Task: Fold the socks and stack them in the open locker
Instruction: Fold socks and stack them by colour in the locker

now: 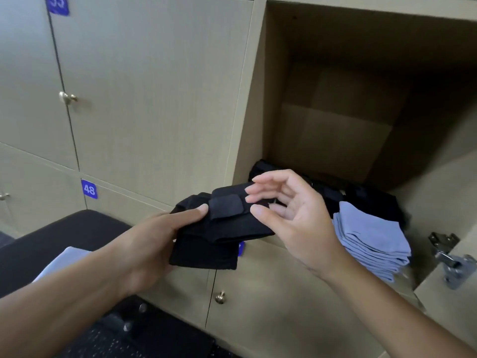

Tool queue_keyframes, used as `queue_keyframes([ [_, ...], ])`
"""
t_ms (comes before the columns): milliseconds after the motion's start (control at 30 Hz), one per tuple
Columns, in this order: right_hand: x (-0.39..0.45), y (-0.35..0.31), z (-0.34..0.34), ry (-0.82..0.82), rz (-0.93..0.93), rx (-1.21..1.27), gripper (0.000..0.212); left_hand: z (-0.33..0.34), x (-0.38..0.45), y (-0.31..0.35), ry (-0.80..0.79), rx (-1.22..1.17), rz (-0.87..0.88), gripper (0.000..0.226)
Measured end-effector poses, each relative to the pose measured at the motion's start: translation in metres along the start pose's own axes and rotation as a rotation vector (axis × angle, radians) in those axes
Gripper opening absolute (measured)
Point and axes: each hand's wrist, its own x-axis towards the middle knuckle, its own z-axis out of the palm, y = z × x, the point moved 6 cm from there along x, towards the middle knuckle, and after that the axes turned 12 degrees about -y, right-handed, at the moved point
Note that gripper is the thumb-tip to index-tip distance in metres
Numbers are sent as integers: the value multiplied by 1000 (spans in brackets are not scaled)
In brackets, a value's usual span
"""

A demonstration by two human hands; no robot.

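White numerals "48" on a small blue square number tag [89,189], stuck at the upper left corner of a closed beige wood-grain locker door [134,202], lower row, left of centre.

Second blue number tag [57,4] at the top left, on the upper corner of a tall beige locker door [154,81]; cut by the frame edge and blurred, reads roughly "33" or "53", cannot tell which.

Sliver of a third blue tag [241,248] shows under the black folded socks [219,228]; digits hidden.
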Motion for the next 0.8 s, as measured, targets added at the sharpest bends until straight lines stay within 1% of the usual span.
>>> queue_keyframes([
  [167,0,4,2,-26,42,-158,44,9,6,-1,-30,-9,32,41],
  [267,0,10,0,23,118,-143,46,9,10,-5,24,-45,36,43],
  [333,-1,15,-5,87,189,-85,39,11,11,-4,78,-57,55,41],
  [400,-1,19,-11,120,250,-30,26,14,11,-2,110,-35,80,37],
  [467,-2,21,-15,109,288,-11,17,17,12,-1,118,-4,104,35],
  [533,-2,20,-16,59,314,-5,15,20,15,1,120,17,126,36],
  [600,-4,19,-20,28,332,-12,20,25,19,3,110,40,153,37],
  [700,-6,20,-30,22,340,-27,31,30,26,4,108,80,201,36],
  [800,-9,24,-39,26,360,-83,33,30,36,3,121,132,223,31],
])
